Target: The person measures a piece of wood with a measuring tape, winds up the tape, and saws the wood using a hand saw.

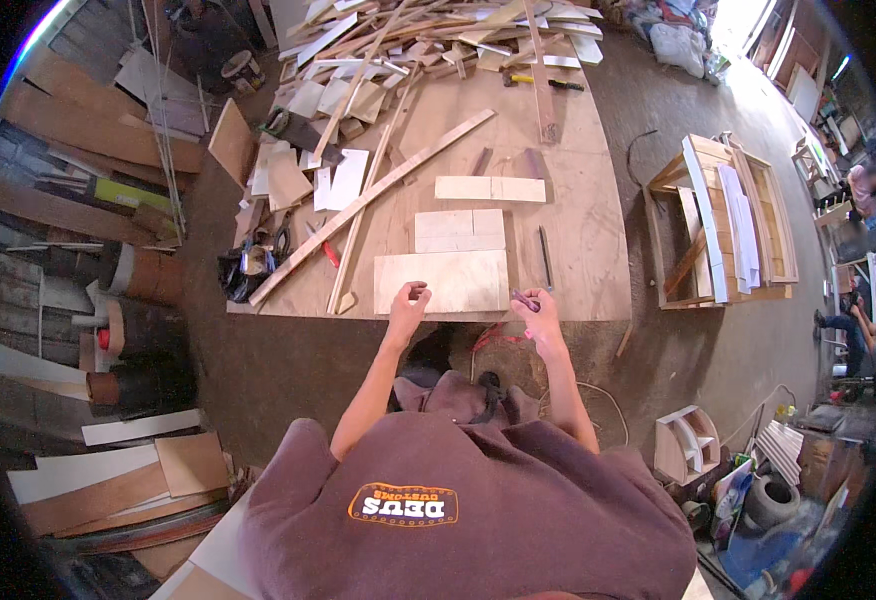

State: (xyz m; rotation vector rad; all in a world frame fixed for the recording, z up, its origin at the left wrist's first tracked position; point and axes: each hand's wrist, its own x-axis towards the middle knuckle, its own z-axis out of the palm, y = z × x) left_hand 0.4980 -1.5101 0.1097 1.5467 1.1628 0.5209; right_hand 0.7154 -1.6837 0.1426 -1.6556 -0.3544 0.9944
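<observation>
My left hand [409, 308] is at the near left corner of a pale rectangular board [442, 282], its fingers loosely bent and a little apart, with nothing seen in them. Beyond the near right corner of that board, my right hand [538, 320] is closed on a small dark purple stick [526, 301]; its exact kind is too small to make out. A smaller pale board [460, 230] with pencil-like lines lies just behind the first one. Farther back is a narrow pale strip of wood [490, 189]. A thin dark rod [545, 256] lies to the right of the boards.
The boards lie on a wooden worktable [588, 240]. Long battens [398, 197] cross its left side, near a red-handled tool [330, 253]. Scrap wood [438, 45] is heaped at the back, by a yellow-and-black hammer [543, 81]. A wooden frame [723, 220] stands right.
</observation>
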